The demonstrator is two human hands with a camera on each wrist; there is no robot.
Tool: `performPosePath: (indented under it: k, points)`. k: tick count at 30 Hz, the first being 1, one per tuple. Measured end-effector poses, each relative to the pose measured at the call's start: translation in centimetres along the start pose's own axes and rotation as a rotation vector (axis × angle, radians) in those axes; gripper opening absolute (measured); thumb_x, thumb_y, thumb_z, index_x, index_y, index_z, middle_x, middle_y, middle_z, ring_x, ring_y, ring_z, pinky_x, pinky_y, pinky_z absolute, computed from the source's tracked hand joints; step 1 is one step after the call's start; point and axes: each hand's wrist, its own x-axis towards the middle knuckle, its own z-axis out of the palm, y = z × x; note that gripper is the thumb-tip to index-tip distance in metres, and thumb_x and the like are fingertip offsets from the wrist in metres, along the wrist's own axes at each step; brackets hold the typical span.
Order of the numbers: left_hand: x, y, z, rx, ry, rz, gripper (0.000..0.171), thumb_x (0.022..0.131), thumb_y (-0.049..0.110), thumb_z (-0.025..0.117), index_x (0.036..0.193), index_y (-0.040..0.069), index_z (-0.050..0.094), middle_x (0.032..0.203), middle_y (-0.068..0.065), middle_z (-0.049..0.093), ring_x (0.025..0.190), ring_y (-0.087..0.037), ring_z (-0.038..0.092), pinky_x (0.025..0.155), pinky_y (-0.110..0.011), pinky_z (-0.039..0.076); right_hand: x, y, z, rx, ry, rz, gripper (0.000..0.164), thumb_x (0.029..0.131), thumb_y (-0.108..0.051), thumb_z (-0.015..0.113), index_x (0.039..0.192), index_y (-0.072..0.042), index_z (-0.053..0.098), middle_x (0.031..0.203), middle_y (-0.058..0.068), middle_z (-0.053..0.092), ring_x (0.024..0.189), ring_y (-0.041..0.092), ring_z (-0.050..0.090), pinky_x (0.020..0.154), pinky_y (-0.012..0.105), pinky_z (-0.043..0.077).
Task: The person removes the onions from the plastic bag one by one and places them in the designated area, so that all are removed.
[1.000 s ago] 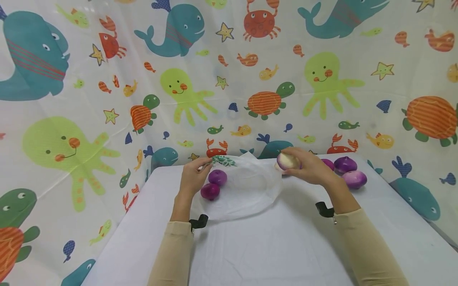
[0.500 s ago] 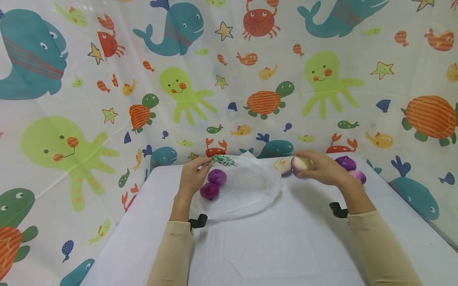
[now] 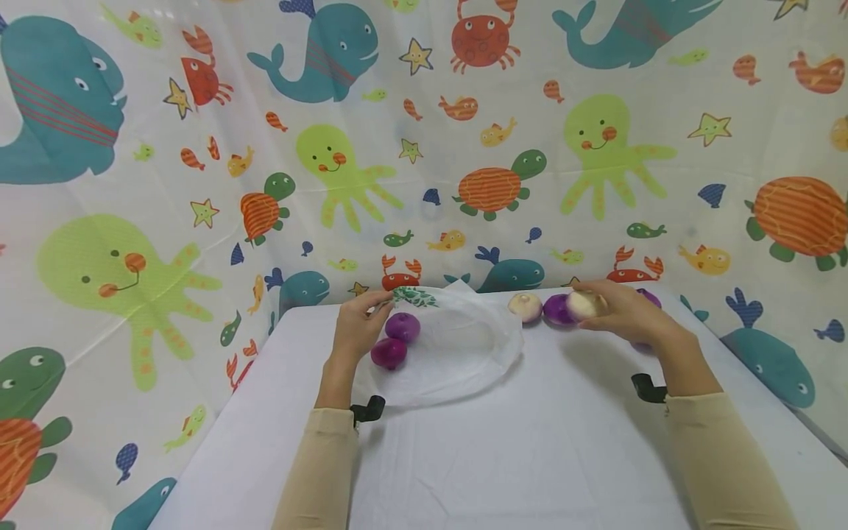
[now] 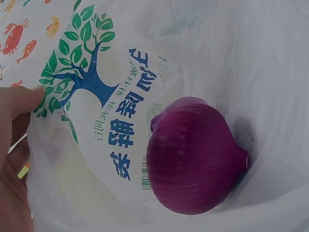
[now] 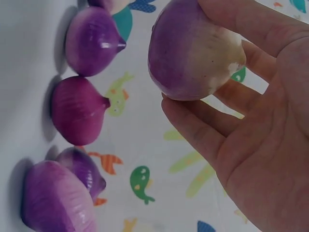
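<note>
A round, glossy purple-and-cream vegetable (image 5: 193, 53) is being held aloft or just at the surface (its underside is not showing) by the right hand (image 3: 629, 313), whose fingers (image 5: 188, 121) are curving round it and pinching it from opposite sides. In the right wrist view, its axis is running from the purple end to the cream tip, the tip pointing toward the palm. In the head view, it is overlapping a deep-purple, pointed vegetable (image 3: 556, 309), and a pale cream, rounded vegetable (image 3: 525, 308) is lying just left of that. The governing relation appears to be sideways: a thin white plastic bag (image 3: 464, 353) with green leaf print is lying to the left of the right hand, those two vegetables standing between. The left hand (image 3: 358, 324) is the nearer to the bag, its fingers pinching the edge. Within the bag's outline, a violet, round onion (image 3: 402, 327) and a magenta, round onion (image 3: 389, 354) are resting side by side. A white-covered table (image 3: 503, 456) is carrying everything, and a sea-animal printed curtain (image 3: 424, 243) is hanging behind
</note>
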Motion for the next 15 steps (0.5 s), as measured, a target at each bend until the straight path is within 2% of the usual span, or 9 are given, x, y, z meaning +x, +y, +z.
performPosePath:
  k: [6, 15]
  points:
    - [0.0, 0.0, 0.0, -0.011, -0.003, -0.008, 0.021, 0.097, 0.011, 0.074, 0.118, 0.01, 0.078, 0.116, -0.007, 0.078, 0.109, -0.023, 0.074, 0.087, -0.042, 0.065, 0.0, 0.7, -0.2, -0.02, 0.002, 0.006, 0.074, 0.091, -0.03, 0.082, 0.155, -0.016, 0.046, 0.162, 0.021, 0.042, 0.146, 0.05, 0.037, 0.115, 0.077, 0.029]
    - [0.1, -0.1, 0.1, -0.014, -0.001, -0.01, 0.022, 0.098, 0.011, 0.074, 0.118, 0.01, 0.079, 0.117, -0.007, 0.078, 0.11, -0.024, 0.074, 0.089, -0.043, 0.064, 0.1, 1.8, -0.2, -0.049, 0.004, 0.042, 0.074, 0.087, -0.042, 0.084, 0.149, -0.017, 0.052, 0.151, 0.024, 0.052, 0.135, 0.047, 0.047, 0.108, 0.077, 0.038]
